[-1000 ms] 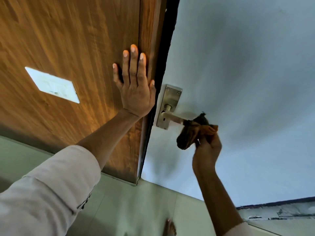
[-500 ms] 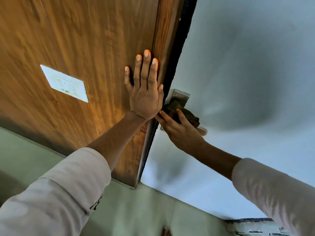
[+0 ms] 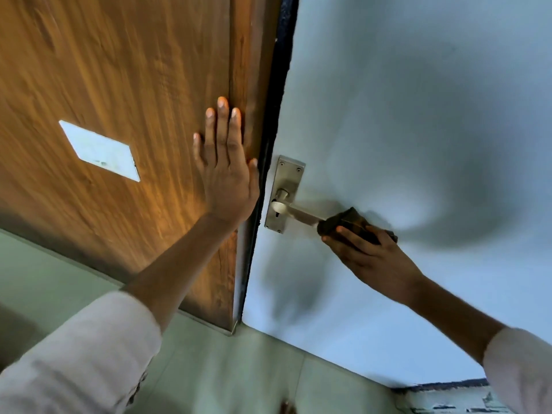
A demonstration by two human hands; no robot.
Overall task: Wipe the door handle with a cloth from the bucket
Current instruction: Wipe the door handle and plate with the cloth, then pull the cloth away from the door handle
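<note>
A silver lever door handle [image 3: 294,211] on its metal backplate [image 3: 285,186] is fixed to the pale blue-grey door [image 3: 418,115]. My right hand [image 3: 369,252] grips a dark brown cloth [image 3: 348,224] wrapped around the outer end of the lever; the lever's inner part and the backplate are uncovered. My left hand [image 3: 227,171] lies flat with fingers spread on the wooden panel [image 3: 119,85], just left of the door's edge. No bucket is in view.
A white rectangular plate [image 3: 100,150] sits on the wooden panel at the left. A dark gap [image 3: 279,100] runs between panel and door. Pale tiled floor [image 3: 224,372] lies below, with a toe tip [image 3: 287,407] at the bottom edge.
My right hand has slid the cloth from the handle's base by the backplate out to the lever's far end. My left hand stays flat on the wood.
</note>
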